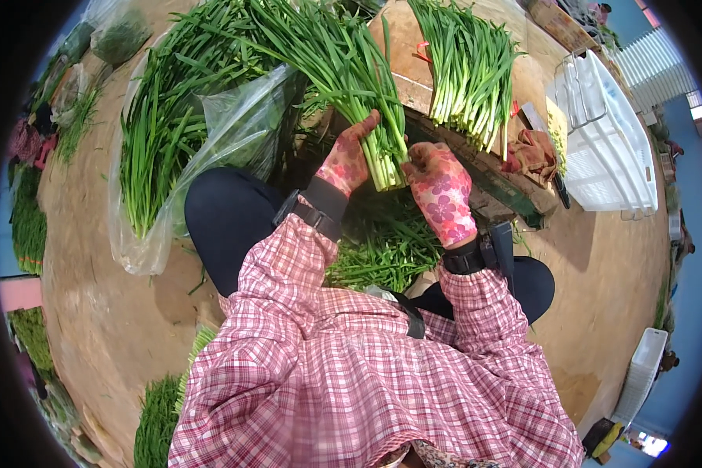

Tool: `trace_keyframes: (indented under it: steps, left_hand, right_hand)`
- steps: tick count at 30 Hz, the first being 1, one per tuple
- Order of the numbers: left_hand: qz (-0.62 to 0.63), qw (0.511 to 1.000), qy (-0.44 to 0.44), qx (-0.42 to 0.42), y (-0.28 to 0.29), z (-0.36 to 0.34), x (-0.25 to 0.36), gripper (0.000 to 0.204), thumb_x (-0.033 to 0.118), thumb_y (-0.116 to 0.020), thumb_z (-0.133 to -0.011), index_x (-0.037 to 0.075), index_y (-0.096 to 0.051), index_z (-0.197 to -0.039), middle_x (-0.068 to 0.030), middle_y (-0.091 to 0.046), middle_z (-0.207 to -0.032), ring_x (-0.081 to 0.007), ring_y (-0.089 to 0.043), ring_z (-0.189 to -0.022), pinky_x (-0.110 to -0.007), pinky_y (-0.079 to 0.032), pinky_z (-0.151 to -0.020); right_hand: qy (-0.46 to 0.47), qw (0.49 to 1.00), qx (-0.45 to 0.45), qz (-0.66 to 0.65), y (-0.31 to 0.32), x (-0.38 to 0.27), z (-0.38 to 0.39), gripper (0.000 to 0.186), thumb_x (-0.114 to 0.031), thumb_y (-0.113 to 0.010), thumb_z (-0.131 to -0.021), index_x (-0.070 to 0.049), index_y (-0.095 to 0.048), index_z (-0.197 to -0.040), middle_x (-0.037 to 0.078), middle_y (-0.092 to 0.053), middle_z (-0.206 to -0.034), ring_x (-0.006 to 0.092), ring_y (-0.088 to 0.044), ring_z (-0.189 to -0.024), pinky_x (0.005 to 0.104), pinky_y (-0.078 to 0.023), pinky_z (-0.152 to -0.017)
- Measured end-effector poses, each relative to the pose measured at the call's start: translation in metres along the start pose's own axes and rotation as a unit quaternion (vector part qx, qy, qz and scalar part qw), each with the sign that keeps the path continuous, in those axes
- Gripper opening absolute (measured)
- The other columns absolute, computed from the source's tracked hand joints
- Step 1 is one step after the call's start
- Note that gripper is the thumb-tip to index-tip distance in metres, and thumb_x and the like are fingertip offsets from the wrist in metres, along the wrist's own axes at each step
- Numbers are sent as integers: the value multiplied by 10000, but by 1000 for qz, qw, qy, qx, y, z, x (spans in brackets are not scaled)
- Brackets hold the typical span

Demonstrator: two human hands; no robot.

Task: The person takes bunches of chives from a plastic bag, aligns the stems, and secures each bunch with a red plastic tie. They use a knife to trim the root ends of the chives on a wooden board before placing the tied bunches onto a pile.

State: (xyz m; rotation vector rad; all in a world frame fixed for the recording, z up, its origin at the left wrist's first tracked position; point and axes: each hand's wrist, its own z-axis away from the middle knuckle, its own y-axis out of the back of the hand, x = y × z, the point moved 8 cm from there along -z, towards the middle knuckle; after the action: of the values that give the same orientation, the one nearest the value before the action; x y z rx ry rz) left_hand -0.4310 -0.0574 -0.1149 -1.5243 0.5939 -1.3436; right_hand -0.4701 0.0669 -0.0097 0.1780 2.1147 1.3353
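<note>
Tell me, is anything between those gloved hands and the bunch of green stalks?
Nothing visible. The left hand and right hand already grip the bunch of green stalks at its cut end, one on each side, with only the flowered gloves between skin and stems.

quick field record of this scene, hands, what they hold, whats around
left hand: gloved, wrapped round the pale stem end of the bunch
right hand: gloved, gripping the same stem end from the other side
held bunch: long green chives, leaves fanning up and away from the person
second bunch: lies on the wooden board, to the right
plastic bag: clear, holds more greens, to the left
white crate: far right, on the floor
trimmings: green scraps between the knees
</note>
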Motion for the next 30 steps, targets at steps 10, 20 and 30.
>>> trace_keyframes:
  steps: [10,20,30]
  left_hand:
    - [-11,999,-14,44,8,-1,-4,449,322,-520,-961,12,-494,-1285,-186,-609,-1176,-287,-621,-1043,-406,-530,-868]
    - [-201,980,5,3,11,-14,-17,335,189,-569,-910,6,-588,-1190,-140,-664,-993,-257,-672,-794,-357,-579,-651]
    - [-32,987,55,149,20,-10,4,211,128,-622,-875,-20,-618,-1026,-168,-674,-841,-295,-664,-726,-433,-562,-656]
  right_hand:
    - [194,970,-104,105,-37,-33,-22,146,-131,-690,-749,-111,-685,-894,80,-594,-816,305,-600,-819,423,-467,-699]
    - [225,972,-30,-63,-23,-20,-2,128,-58,-688,-722,-88,-641,-837,70,-607,-821,308,-583,-876,409,-419,-758]
    - [303,874,-328,-191,-29,-16,91,54,-60,-670,-706,-86,-652,-750,84,-613,-738,283,-599,-750,385,-490,-709]
